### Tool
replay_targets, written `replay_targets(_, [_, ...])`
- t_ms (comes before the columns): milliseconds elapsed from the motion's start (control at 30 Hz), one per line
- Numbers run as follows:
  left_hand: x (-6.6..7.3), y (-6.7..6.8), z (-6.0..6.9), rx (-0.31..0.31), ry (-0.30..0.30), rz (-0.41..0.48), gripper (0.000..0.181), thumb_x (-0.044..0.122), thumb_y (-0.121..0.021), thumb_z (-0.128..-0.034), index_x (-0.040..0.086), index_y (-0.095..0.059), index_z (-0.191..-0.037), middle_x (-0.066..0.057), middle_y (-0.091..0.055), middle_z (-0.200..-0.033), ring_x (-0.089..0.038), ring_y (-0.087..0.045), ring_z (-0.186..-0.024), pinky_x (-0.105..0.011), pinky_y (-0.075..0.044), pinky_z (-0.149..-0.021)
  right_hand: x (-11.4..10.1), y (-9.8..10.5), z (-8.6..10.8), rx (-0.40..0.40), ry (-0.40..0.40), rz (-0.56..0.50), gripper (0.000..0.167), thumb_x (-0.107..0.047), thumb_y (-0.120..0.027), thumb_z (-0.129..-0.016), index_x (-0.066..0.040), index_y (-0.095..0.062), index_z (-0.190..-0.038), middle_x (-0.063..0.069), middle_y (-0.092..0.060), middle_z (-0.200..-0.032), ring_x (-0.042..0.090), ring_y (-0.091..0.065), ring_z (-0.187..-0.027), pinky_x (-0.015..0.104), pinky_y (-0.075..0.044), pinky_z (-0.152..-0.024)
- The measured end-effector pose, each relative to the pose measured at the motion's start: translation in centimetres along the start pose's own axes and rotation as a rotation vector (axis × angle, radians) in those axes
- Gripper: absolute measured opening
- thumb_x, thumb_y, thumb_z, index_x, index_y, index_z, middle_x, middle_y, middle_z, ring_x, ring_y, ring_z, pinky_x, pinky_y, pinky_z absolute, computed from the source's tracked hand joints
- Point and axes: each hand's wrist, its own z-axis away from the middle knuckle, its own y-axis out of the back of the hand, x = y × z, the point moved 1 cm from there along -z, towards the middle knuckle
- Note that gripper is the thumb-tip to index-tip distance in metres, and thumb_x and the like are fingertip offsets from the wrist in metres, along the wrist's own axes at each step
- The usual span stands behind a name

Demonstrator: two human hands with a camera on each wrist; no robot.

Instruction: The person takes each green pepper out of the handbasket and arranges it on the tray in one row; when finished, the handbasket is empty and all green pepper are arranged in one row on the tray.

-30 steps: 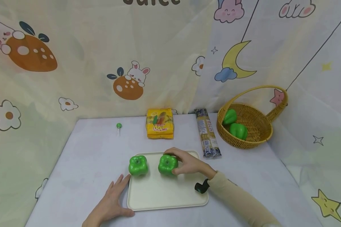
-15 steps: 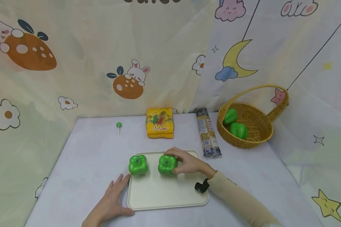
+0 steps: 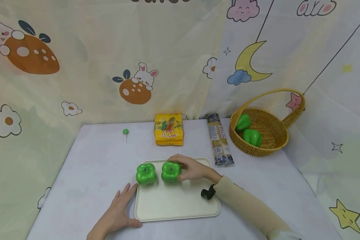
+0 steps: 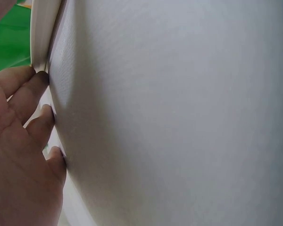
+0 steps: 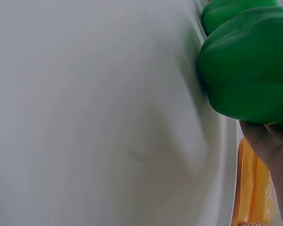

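Observation:
Near the back of a cream tray [image 3: 177, 203], my right hand [image 3: 192, 167] grips a green bell pepper [image 3: 171, 172] between thumb and fingers. Another green bell pepper [image 3: 146, 174] sits to its left, by the tray's back left corner, with a narrow gap between the two. In the right wrist view the gripped pepper [image 5: 250, 66] looms large, its neighbour partly behind it. My left hand [image 3: 117, 210] lies spread on the table, thumb and fingertips touching the tray's left edge. The left wrist view shows those fingers [image 4: 26, 96] fairly straight against the rim.
Behind the tray lie a yellow candy bag [image 3: 169, 129], a long clear-and-blue noodle packet [image 3: 219, 140] and a small green lollipop [image 3: 125, 132]. At the back right stands a wicker basket [image 3: 276, 133] with two green peppers inside. A patterned cloth hangs behind the table.
My right hand has moved slightly left with the gripped bell pepper, bringing it closer to the other one. The left hand has stayed at the tray's edge.

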Motion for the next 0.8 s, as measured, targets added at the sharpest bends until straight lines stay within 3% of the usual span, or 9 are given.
replay_targets(300, [-0.1, 0.1, -0.3, -0.009, -0.008, 0.013, 0.14, 0.059, -0.094, -0.0433, 0.015, -0.029, -0.159, -0.014, -0.031, -0.165, -0.042, -0.016, -0.156, -0.064, -0.003, -0.128, -0.3, 0.2, -1.3, -0.025, -0.029, -0.012, 0.073, -0.011, -0.07, -0.08, -0.013, -0.044, -0.148, 0.008, -0.049, -0.146, 0.019, -0.052, -0.128, 0.027, -0.047, -0.114])
replay_targets(800, [-0.1, -0.1, 0.0, -0.009, -0.001, -0.001, 0.141, 0.059, -0.094, -0.0425, 0.014, -0.028, -0.159, -0.014, -0.032, -0.165, -0.042, -0.017, -0.156, -0.064, -0.004, -0.128, -0.1, -0.3, -1.4, -0.027, -0.047, -0.034, 0.073, -0.009, -0.071, -0.08, -0.011, -0.044, -0.148, 0.009, -0.048, -0.146, 0.019, -0.052, -0.128, 0.025, -0.047, -0.113])
